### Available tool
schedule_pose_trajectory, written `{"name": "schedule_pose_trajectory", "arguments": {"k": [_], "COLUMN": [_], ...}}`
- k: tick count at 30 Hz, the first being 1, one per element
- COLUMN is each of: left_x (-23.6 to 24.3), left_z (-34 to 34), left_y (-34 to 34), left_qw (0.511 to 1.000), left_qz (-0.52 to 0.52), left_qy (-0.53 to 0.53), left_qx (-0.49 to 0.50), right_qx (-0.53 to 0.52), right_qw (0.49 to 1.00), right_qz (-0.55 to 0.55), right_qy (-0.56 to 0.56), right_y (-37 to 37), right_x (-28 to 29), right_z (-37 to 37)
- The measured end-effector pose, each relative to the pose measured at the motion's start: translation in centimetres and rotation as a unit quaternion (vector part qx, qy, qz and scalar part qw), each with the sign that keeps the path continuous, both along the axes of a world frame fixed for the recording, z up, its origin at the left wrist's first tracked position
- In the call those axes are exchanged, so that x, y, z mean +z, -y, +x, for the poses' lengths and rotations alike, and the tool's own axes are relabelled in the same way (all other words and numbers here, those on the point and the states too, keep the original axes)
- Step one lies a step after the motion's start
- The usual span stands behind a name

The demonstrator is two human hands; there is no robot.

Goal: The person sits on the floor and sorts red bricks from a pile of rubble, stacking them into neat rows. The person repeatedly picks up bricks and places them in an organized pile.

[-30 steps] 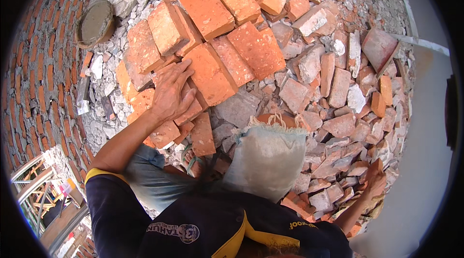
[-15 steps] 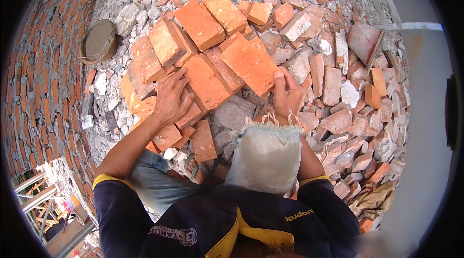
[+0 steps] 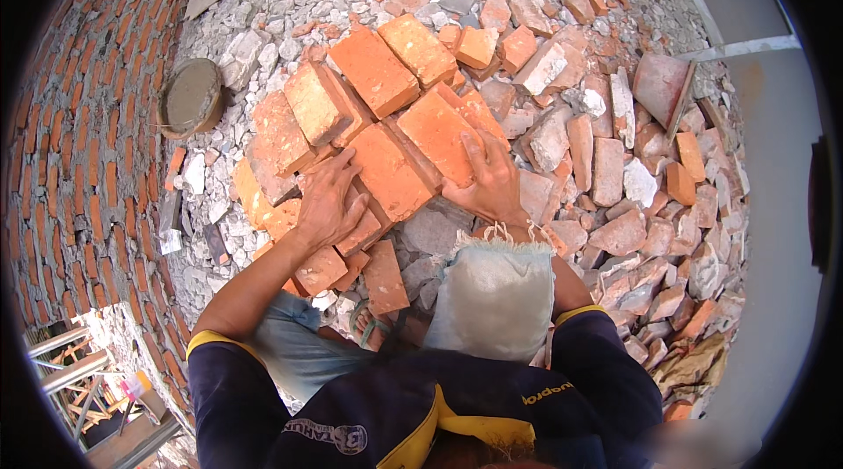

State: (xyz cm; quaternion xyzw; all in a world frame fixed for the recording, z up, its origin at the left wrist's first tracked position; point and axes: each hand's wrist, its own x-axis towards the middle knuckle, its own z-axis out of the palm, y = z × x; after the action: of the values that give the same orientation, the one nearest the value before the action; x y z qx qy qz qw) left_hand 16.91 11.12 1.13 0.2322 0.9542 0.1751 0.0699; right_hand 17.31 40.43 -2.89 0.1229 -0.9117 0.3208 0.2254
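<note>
Several orange clay bricks are laid close together in a stack on the rubble before me. My left hand [image 3: 329, 201] rests at the left edge of the middle brick [image 3: 391, 172], its fingers bent and its thumb apart. To the right of that one lies another brick [image 3: 436, 133], with my right hand [image 3: 492, 183] gripping it, fingers on its right side and thumb at its near corner. A narrow gap runs between these two. Further bricks [image 3: 373, 69] lie on the far side of the stack.
Left of the stack stands a round tub of grey mortar [image 3: 191, 98] by a brick wall [image 3: 88, 170]. Broken bricks [image 3: 619, 227] are heaped on the right, with a reddish bucket [image 3: 663, 87] among them. A grey panel [image 3: 781, 232] bounds the right side.
My right hand has moved left and shifted its hold over the brick's right side. That brick now sits lower and nearer the middle one. My left hand stays at the middle brick.
</note>
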Motion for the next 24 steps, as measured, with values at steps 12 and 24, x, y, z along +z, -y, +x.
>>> {"name": "schedule_pose_trajectory", "arguments": {"k": [12, 24], "left_x": [-0.2, -1.4], "left_z": [-0.4, 0.0], "left_y": [-0.3, -0.5], "left_qw": [0.999, 0.935], "left_qz": [0.027, 0.267], "left_qy": [0.005, 0.206], "left_qx": [-0.041, 0.113], "right_qx": [-0.010, -0.651], "right_qw": [1.000, 0.697], "right_qz": [-0.028, 0.293], "right_qy": [0.001, 0.065], "right_y": [-1.7, -39.8], "right_x": [-2.7, -3.3], "right_z": [-0.7, 30.3]}}
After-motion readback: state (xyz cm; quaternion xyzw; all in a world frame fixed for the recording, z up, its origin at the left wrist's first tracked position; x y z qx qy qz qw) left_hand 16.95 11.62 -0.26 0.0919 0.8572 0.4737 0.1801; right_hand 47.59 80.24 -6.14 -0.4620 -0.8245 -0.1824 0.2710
